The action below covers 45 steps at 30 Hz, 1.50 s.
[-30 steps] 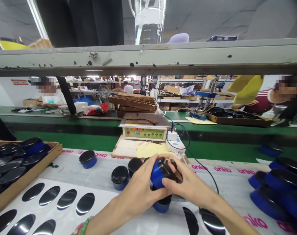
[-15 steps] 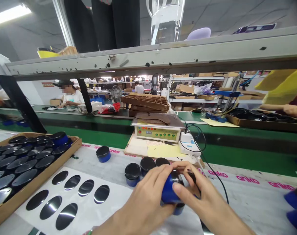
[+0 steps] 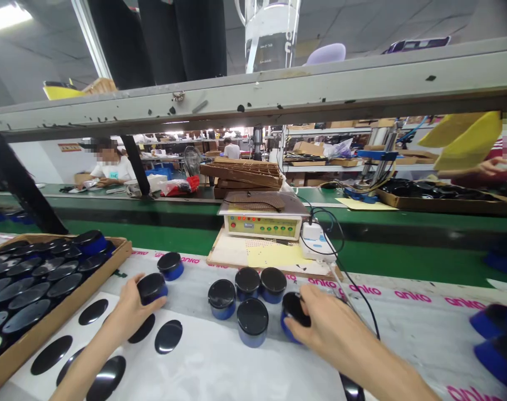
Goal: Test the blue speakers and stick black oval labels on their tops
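My left hand (image 3: 130, 312) curls round a black-lidded blue jar (image 3: 152, 288) at ten o'clock, gripping it to hold it; my right hand (image 3: 326, 326) clasps a second jar (image 3: 293, 309) at one o'clock, above the surface (image 3: 195, 284).

Bright ceiling tube light (image 3: 5, 14); glare on glossy black ovals (image 3: 168, 337); edges bowed.

This is a factory floor, with long green assembly benches (image 3: 136, 228), cardboard cartons (image 3: 307, 149) and a seated co-worker (image 3: 111, 167).
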Each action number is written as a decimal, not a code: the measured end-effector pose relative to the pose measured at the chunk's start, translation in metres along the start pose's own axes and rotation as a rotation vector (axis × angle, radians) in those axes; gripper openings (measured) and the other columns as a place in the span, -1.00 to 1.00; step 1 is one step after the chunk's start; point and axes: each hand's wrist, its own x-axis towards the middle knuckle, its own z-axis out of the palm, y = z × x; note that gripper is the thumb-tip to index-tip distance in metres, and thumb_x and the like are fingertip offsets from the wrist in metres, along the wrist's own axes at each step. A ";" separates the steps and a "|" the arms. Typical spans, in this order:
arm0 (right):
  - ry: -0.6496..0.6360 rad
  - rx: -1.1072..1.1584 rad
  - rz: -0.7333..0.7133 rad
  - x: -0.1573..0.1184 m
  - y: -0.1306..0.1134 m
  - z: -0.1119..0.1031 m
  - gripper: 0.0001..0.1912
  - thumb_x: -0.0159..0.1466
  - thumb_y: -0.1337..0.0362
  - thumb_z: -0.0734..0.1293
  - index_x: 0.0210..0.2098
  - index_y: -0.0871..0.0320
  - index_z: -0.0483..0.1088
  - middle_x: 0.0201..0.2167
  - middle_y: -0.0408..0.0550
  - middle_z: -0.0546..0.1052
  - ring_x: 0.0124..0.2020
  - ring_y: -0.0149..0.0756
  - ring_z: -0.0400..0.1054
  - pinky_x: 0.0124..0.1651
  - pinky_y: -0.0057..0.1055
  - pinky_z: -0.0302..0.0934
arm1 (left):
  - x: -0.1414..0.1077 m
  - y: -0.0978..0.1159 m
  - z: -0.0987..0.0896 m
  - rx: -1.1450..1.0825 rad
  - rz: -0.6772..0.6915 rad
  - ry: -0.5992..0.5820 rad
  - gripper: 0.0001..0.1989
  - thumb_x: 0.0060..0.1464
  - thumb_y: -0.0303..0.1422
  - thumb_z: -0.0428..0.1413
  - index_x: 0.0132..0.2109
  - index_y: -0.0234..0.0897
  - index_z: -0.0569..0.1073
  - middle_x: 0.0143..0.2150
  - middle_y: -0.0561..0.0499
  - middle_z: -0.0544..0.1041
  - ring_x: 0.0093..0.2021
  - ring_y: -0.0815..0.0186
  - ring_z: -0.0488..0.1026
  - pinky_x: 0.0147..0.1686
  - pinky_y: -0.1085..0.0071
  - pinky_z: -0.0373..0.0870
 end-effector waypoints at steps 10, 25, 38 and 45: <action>0.106 -0.074 -0.109 0.032 0.019 -0.003 -0.94 0.24 0.38 0.20 -0.29 0.27 0.24 -0.08 0.20 0.33 0.01 -0.03 0.19 0.05 -0.16 0.01 | -0.095 0.145 0.046 0.037 0.828 -0.329 -0.54 0.06 -0.19 0.14 0.08 -0.29 0.42 0.01 -0.22 0.45 -0.02 -0.11 0.41 0.01 -0.08 0.36; 0.052 0.225 -0.226 0.044 -0.018 -0.045 -0.76 0.23 0.12 0.25 -0.32 0.18 0.18 -0.40 -0.13 0.33 -0.42 -0.42 0.13 -0.38 -0.46 0.04 | -0.095 0.157 0.048 -0.279 0.762 -0.281 -0.43 0.10 -0.20 0.14 0.19 -0.27 0.16 0.24 -0.27 0.19 0.24 0.05 0.20 0.13 0.03 0.30; 0.113 0.697 -0.327 0.001 -0.042 -0.026 -0.70 0.31 0.03 0.15 -0.33 0.17 0.17 -0.49 -0.19 0.21 -0.52 -0.51 0.00 -0.50 -0.53 0.02 | -0.102 0.165 0.023 -0.371 0.803 -0.251 -0.22 -0.04 -0.45 0.22 0.26 -0.14 0.01 0.22 -0.08 0.28 0.21 0.20 0.27 0.13 0.27 0.34; 0.078 0.457 -0.165 0.000 -0.022 -0.034 -0.41 0.23 -0.19 0.15 0.08 0.05 0.08 -0.30 -0.09 0.33 -0.46 -0.39 0.23 -0.39 -0.41 0.17 | -0.066 0.142 0.009 -0.323 0.517 -0.056 -0.40 -0.07 -0.36 0.17 0.11 -0.12 0.13 -0.01 0.05 0.42 -0.06 0.34 0.44 -0.06 0.42 0.42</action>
